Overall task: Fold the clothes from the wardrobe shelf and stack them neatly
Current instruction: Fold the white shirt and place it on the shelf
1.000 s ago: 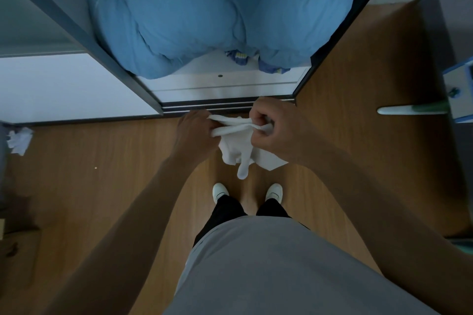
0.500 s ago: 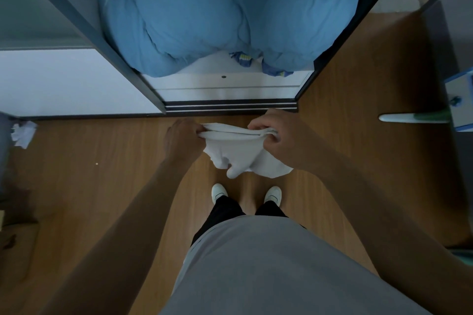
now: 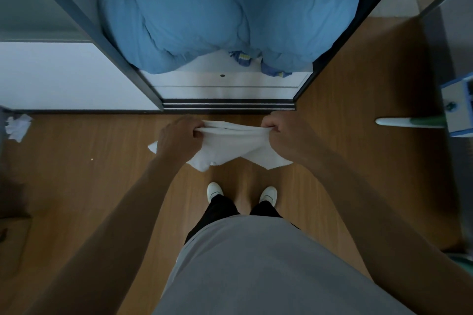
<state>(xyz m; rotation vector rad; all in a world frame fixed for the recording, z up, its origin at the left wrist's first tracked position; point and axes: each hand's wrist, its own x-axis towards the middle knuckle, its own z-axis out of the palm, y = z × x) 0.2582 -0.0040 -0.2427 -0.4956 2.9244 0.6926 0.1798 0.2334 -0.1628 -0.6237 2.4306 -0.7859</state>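
head view, steeply downward, close

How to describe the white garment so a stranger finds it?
In front of the open wardrobe with the blue duvet, the left hand and right hand grip the white garment stretched between them. Unlike the crumpled white paper lying on the floor, it hangs in the air.
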